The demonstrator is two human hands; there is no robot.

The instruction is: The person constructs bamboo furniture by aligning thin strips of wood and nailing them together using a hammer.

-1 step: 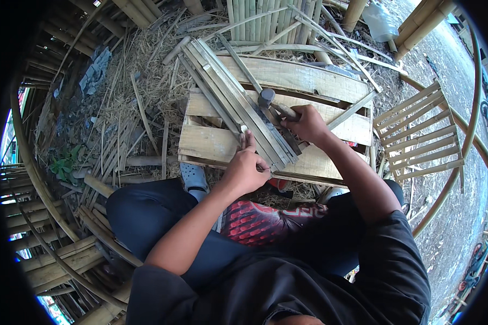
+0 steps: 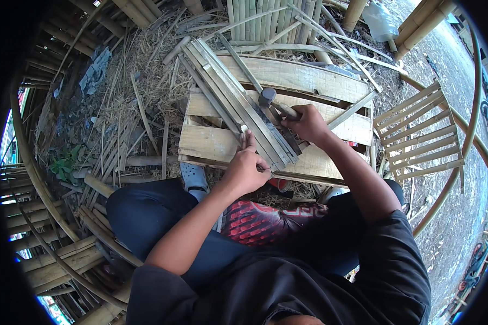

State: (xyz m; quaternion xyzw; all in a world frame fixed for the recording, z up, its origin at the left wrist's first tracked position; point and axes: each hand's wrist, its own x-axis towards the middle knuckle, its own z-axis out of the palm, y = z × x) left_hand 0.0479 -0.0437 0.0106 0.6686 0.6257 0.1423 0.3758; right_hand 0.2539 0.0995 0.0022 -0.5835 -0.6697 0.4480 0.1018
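My right hand (image 2: 307, 123) is closed around the wooden handle of a hammer (image 2: 267, 97). The hammer's dark head hangs over the right side of a bundle of long bamboo slats (image 2: 228, 92), which lies slantwise on a low wooden pallet bench (image 2: 206, 142). At the slats' near end, my left hand (image 2: 246, 169) grips them, its forefinger laid along the top and its thumb by the end. Its lower fingers are partly hidden. Beneath the hammer, a dark, narrow strip or blade (image 2: 288, 138) lies beside the slats; its kind is unclear.
A small slatted bamboo panel (image 2: 417, 132) stands to the right. Loose bamboo strips (image 2: 336, 46) cross beyond the bench, near a clear plastic container (image 2: 378, 21). Shavings and offcuts (image 2: 141, 92) litter the ground at left. Curved bamboo poles (image 2: 474, 97) arch at the right edge.
The hammer's head has shifted very slightly to the right. Both hands and the slats look otherwise the same.
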